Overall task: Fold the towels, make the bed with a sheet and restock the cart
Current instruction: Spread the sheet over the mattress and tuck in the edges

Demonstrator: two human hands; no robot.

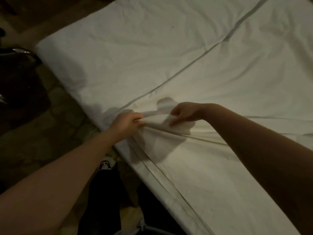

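A white sheet [194, 167] lies spread over the bed [135, 48], its edge running diagonally from the near edge up to the right. My left hand [126, 123] grips a bunched fold of the sheet at the bed's near side edge. Close beside it, my right hand [183, 112] pinches the same raised fold between thumb and fingers. The fabric between both hands is lifted and creased. A long straight seam or fold line [186, 65] crosses the bed surface beyond my hands.
The patterned floor [42, 133] lies to the left of the bed. A dark object with a shiny metal part [20, 53] stands at the far left. My dark trousers and a shoe [106, 164] are below, against the bed's edge.
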